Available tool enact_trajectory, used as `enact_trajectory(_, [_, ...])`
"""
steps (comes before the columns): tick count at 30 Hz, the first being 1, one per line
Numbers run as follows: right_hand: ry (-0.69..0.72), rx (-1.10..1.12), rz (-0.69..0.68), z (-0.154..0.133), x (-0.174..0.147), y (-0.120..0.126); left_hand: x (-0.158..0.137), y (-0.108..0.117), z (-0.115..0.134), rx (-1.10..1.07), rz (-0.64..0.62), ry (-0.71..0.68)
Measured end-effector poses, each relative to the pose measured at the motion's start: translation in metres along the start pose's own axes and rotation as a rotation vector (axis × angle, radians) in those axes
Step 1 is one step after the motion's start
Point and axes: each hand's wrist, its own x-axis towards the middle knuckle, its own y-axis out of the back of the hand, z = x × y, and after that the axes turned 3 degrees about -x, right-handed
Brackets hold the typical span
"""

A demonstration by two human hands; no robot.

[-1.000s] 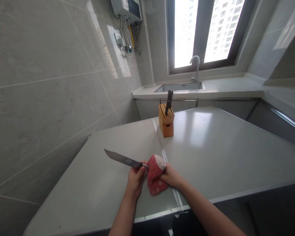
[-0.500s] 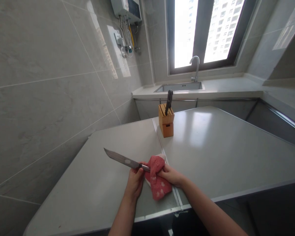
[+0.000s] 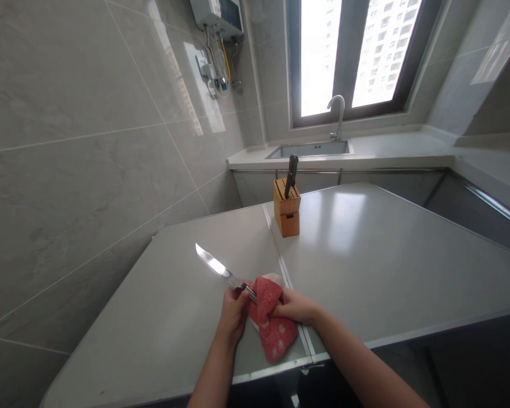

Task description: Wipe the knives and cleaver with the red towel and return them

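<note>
Knife (image 3: 211, 260) sits pinched near the front of its handle (image 3: 250, 293) in my left hand (image 3: 233, 311); my right hand (image 3: 298, 306) grips the red cloth (image 3: 276, 334) over the handle's rear. I should keep that left pinch steady, skin clear of the edge, and rub snugly. Bright glare whitens the metal, angled leftward over the pale tabletop (image 3: 161, 306).

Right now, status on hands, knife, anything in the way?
Left hand gripping knife near handle's front. Right hand holding cloth over handle's rear. Block upright beyond, apart from both hands.
</note>
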Motion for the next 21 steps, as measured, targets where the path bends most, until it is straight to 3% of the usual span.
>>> enact_trajectory(21, [-0.136,0.336,-0.055,0.0018,-0.0028,0.0007,-0.0054,-0.0047,0.0043,-0.073,0.028,0.15])
